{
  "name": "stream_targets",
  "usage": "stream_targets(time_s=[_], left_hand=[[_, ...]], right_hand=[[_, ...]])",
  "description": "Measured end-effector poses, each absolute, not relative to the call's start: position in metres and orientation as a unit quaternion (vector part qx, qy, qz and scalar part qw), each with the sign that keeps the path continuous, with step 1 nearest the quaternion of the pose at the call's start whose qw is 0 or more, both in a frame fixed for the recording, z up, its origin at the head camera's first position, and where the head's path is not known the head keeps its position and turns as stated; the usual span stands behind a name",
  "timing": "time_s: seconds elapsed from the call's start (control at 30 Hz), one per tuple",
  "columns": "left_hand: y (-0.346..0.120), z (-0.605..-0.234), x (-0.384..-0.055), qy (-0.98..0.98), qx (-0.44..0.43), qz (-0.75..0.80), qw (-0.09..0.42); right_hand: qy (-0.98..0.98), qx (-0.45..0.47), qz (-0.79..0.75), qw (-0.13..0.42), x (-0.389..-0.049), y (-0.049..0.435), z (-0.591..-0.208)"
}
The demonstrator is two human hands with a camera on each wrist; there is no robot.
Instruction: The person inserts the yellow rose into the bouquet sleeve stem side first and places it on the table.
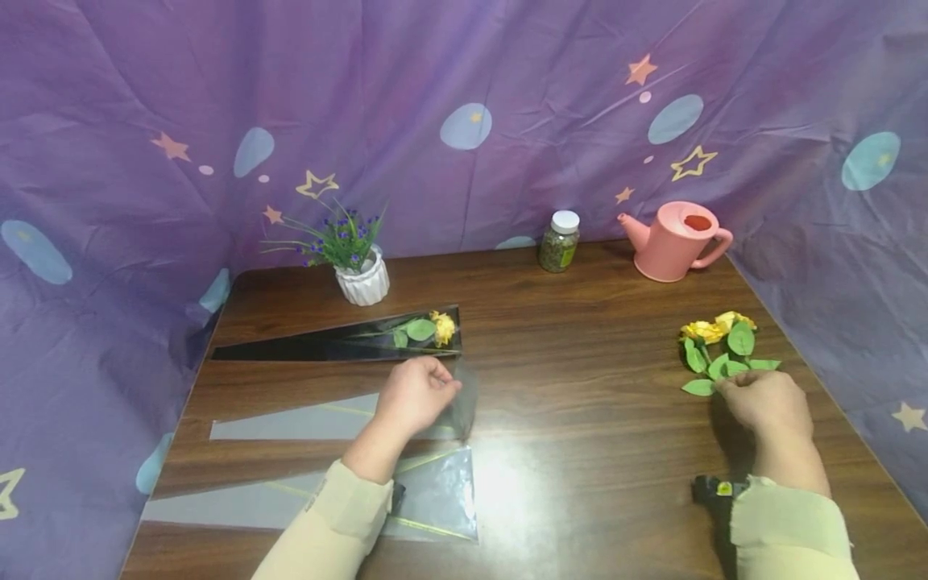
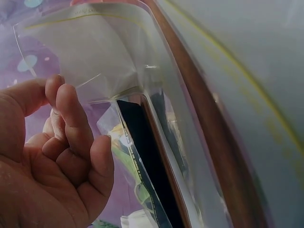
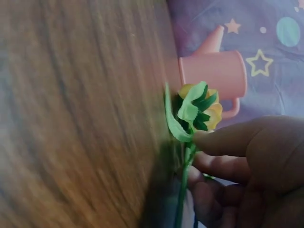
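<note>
My left hand (image 1: 413, 396) pinches the wide end of the middle clear plastic flower sleeve (image 1: 290, 420) between thumb and index finger. In the left wrist view that film (image 2: 97, 52) stands raised at the fingertips, its mouth edge lifted off the wood. Over at the right, my right hand (image 1: 772, 403) grips the green stem (image 3: 184, 190) of a yellow artificial rose (image 3: 214, 114), close under its leaves. Two yellow blooms (image 1: 705, 331) show side by side there. Behind the left hand lies a black-backed sleeve (image 1: 312, 346) holding another yellow rose (image 1: 443, 329).
Nearest the front lies another clear sleeve (image 1: 435, 491), partly under the left forearm. Along the back stand a white pot (image 1: 364, 283) with purple flowers, a white-capped jar (image 1: 558, 246) and a pink watering can (image 1: 670, 246). A purple cloth (image 1: 406, 72) hangs behind the wooden table (image 1: 594, 387).
</note>
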State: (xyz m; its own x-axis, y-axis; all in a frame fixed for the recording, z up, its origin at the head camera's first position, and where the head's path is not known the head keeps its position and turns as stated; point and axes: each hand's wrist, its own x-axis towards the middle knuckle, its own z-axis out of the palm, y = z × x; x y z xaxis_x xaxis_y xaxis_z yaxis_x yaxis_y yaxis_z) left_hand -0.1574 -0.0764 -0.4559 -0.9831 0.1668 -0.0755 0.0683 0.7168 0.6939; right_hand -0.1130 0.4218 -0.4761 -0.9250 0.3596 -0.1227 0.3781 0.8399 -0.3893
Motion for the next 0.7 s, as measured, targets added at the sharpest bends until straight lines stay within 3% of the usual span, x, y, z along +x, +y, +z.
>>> stream_targets(time_s=[0.47,0.7], left_hand=[[-0.079,-0.455,-0.158,0.921,0.065,0.378,0.067],[-0.080,-0.455,-0.157,0.919,0.056,0.383,0.079]], right_hand=[[0.969,0.097,-0.222,0.040,-0.120,0.422,-0.477],[0.948,0.101,-0.297,0.049,-0.126,0.414,-0.479]])
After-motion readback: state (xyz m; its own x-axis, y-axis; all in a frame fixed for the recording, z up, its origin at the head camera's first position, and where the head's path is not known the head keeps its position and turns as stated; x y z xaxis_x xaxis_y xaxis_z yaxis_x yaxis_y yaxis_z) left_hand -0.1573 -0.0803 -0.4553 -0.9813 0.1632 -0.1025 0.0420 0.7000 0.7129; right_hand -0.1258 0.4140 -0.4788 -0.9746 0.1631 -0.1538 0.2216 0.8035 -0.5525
